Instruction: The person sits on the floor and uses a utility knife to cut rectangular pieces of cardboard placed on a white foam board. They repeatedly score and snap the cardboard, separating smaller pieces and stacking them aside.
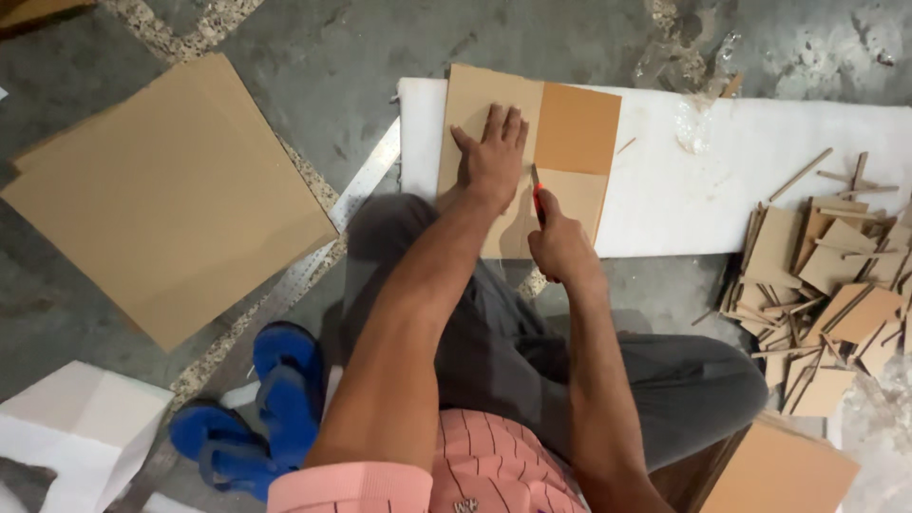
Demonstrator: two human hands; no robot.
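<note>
Left hand (494, 157): fingers spread, pressed flat on cardboard (575, 128), gripping nothing.
Right hand (560, 245): grip closed around red cutter (539, 201), blade on cardboard.
Scraps (826, 294): at 3 o'clock.

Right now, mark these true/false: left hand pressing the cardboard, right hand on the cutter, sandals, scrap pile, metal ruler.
1. The left hand lies flat on the brown cardboard sheet that rests on the white foam board. True.
2. The right hand holds a blue pen. False: it grips a red-handled cutter against the cardboard.
3. A pair of blue sandals lies on the grey floor. True.
4. The heap of small cardboard offcuts lies on the person's left. False: it is on their right.
5. The long metal ruler is in the left hand. False: it lies on the floor, untouched.
</note>
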